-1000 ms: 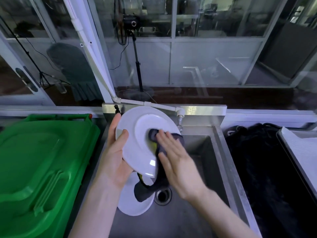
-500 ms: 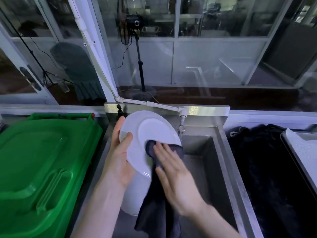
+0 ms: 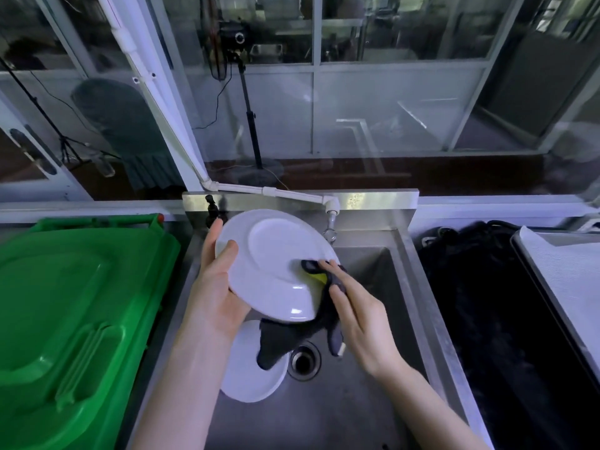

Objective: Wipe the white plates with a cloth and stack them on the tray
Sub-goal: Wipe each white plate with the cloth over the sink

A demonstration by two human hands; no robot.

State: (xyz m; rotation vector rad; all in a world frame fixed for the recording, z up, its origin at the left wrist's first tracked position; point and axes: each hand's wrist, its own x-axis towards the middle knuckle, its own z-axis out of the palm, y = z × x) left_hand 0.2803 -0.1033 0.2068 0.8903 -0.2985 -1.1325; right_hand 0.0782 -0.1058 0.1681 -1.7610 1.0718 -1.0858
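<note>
Both hands: left hand grips glossy round plate; right hand presses dark cloth.

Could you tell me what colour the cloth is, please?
Dark grey cloth with a yellow patch; head view.

White plate, dark grey cloth with yellow patch, green bin.

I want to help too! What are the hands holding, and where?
Left hand grips the white plate by its left rim. Right hand presses the dark cloth on its right edge.
</note>
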